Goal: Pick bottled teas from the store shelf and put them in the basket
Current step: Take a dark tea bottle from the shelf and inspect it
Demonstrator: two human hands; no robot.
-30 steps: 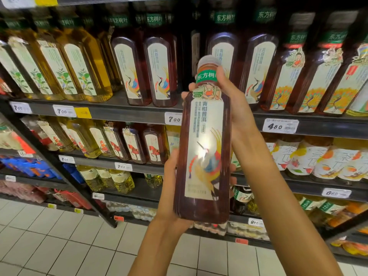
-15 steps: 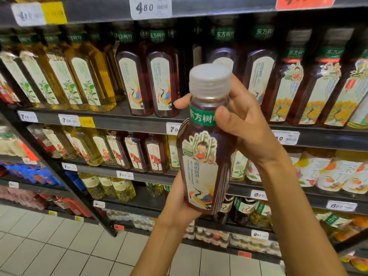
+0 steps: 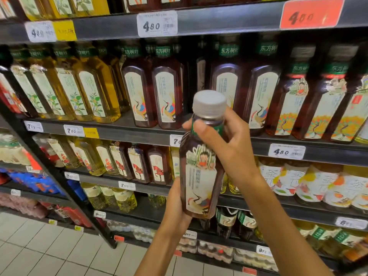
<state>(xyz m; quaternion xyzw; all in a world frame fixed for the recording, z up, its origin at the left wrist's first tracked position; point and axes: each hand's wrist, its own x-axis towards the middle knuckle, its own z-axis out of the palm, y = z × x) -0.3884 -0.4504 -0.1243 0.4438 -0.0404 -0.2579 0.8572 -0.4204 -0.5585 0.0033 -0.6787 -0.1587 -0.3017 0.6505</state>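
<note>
bottled tea (image 3: 201,176) centre frame | right hand (image 3: 229,148) fingers grip neck, left hand (image 3: 177,206) cups base | risk: slips if either loosens; basket unseen

A single head-worn, wide-angle view faces the shelves (image 3: 199,22) straight on from close range, level with the middle rows and angled slightly down, so floor tiles (image 3: 39,246) show at the lower left. The bottle (image 3: 201,176) is held very near the lens at frame centre, both forearms rising from the bottom edge. The wide lens bends the shelf lines toward the edges.
</note>
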